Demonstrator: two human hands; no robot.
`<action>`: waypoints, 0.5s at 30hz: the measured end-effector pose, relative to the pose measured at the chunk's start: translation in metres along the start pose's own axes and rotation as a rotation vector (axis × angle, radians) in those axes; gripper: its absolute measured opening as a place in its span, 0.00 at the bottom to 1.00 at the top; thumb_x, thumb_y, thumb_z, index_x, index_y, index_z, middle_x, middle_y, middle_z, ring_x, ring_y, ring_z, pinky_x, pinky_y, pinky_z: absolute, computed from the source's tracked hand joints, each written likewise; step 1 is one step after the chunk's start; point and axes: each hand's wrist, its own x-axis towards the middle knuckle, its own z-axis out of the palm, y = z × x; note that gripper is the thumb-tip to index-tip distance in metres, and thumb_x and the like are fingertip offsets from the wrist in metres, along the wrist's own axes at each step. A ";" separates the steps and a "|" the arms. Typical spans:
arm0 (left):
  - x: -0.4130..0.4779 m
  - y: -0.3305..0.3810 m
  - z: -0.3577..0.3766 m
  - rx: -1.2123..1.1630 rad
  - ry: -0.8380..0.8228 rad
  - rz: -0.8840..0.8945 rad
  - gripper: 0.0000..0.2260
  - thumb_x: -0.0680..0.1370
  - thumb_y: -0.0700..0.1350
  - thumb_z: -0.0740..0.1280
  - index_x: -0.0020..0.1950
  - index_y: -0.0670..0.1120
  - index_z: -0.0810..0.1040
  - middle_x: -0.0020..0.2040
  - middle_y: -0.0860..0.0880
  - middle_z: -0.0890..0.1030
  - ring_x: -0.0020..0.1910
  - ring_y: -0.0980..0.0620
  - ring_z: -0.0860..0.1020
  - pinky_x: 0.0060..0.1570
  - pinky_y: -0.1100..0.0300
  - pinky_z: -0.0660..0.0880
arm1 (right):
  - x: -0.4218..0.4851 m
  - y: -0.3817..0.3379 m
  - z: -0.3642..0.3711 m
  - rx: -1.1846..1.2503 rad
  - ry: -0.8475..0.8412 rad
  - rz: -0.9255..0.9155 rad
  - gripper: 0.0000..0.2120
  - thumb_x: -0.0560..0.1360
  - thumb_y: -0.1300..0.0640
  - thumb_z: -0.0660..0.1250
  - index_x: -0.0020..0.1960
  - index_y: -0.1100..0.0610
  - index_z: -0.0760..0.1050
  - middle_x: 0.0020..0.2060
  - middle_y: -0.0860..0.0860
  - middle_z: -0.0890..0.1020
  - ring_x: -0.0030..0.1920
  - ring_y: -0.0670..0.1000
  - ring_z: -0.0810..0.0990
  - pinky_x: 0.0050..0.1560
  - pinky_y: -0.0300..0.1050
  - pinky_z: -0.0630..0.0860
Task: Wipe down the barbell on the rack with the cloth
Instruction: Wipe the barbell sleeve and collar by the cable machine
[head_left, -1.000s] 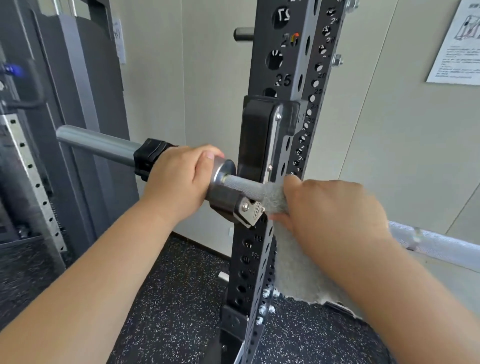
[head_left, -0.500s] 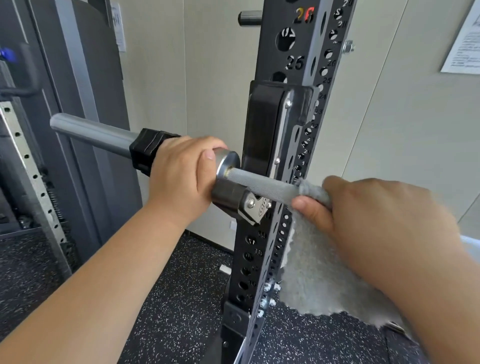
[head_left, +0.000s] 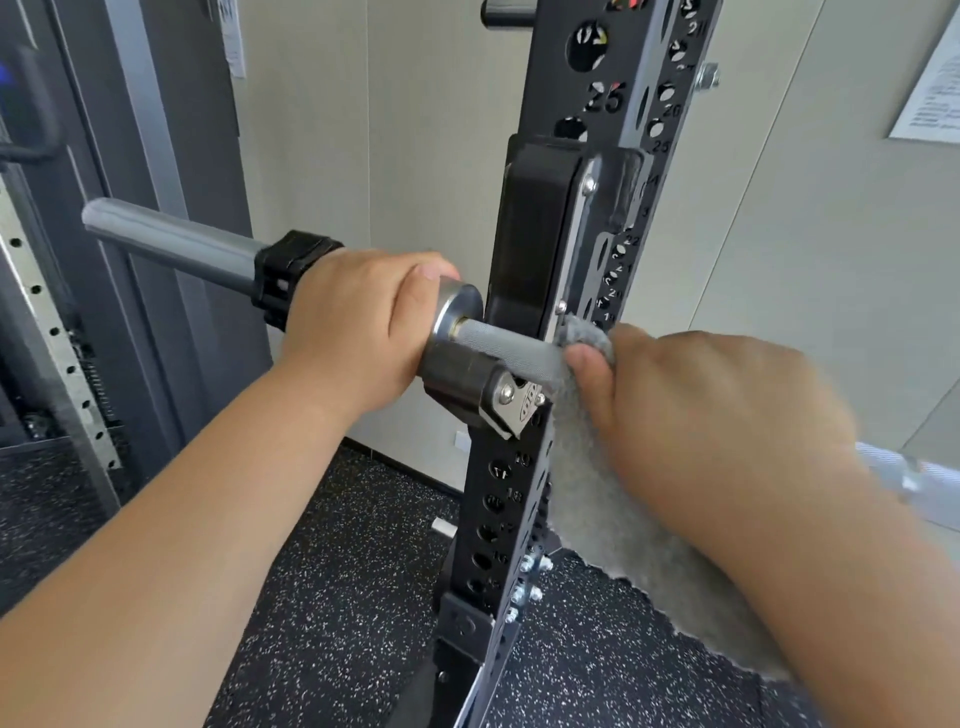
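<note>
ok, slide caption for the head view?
Left hand grips the barbell sleeve by the rack upright while right hand holds grey cloth around the shaft.

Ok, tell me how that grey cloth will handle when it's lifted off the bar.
Probably floppy: the grey cloth hangs limp below the right hand. Likely light, since one hand carries it. Its fuzzy nap should grip the knurled barbell shaft, not slip.

My right hand (head_left: 711, 410) and the cloth (head_left: 613, 519) cover the barbell (head_left: 498, 345) where I grip it; past my wrist the bar is a blur. My left hand (head_left: 353, 322) hides part of the sleeve (head_left: 171, 244). The print on the wall sheet (head_left: 930, 98) is too small to read
</note>
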 end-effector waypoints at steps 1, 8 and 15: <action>-0.001 0.000 0.000 -0.005 0.011 0.002 0.22 0.81 0.48 0.50 0.49 0.51 0.84 0.35 0.49 0.80 0.38 0.44 0.76 0.40 0.52 0.68 | 0.005 -0.007 0.003 0.008 0.002 -0.037 0.21 0.85 0.41 0.40 0.43 0.51 0.63 0.27 0.47 0.60 0.26 0.53 0.58 0.29 0.42 0.59; 0.002 0.002 0.000 -0.012 -0.006 -0.048 0.22 0.79 0.50 0.50 0.47 0.52 0.84 0.35 0.49 0.80 0.38 0.44 0.75 0.39 0.51 0.71 | -0.008 0.022 -0.010 0.093 -0.159 -0.047 0.29 0.72 0.27 0.34 0.45 0.44 0.66 0.30 0.43 0.74 0.31 0.43 0.71 0.30 0.40 0.62; 0.003 0.002 0.000 -0.019 0.016 -0.071 0.23 0.78 0.50 0.49 0.47 0.53 0.85 0.36 0.48 0.80 0.39 0.44 0.74 0.40 0.51 0.71 | 0.005 0.006 0.003 0.139 -0.038 -0.050 0.30 0.75 0.27 0.37 0.36 0.49 0.62 0.28 0.45 0.71 0.30 0.47 0.68 0.30 0.42 0.60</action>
